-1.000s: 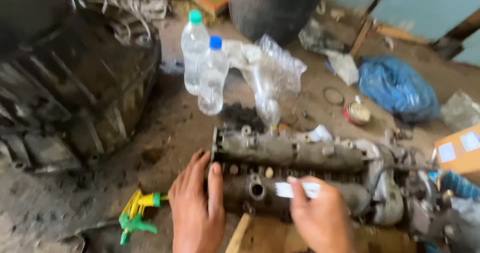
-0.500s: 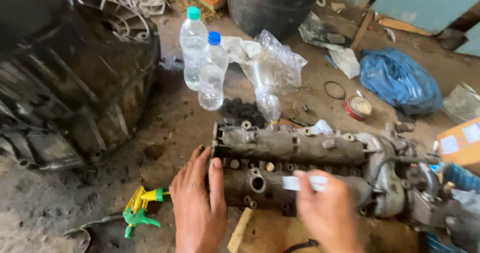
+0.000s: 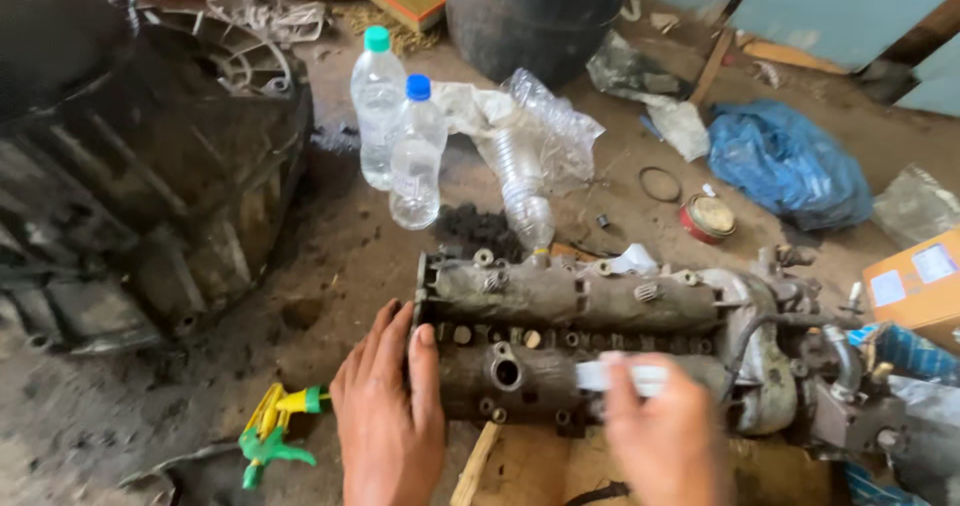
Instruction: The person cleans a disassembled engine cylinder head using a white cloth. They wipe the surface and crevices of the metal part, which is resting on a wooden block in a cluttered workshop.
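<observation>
A grimy grey metal cylinder head [image 3: 600,336] lies on the dirt floor [image 3: 340,266], still coated in dirt. The left hand [image 3: 390,416] presses flat, fingers spread, against its left end; the right hand [image 3: 665,436], blurred, pinches a small white strip [image 3: 620,376] over its near face.

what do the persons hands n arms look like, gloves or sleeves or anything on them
Both hands are bare: no gloves, rings, watch or bands show. The left hand is sharp, with short nails. The right hand is motion-blurred, so its fine detail is unclear. No sleeve reaches either wrist; the forearms are cut off by the frame edge.
</observation>
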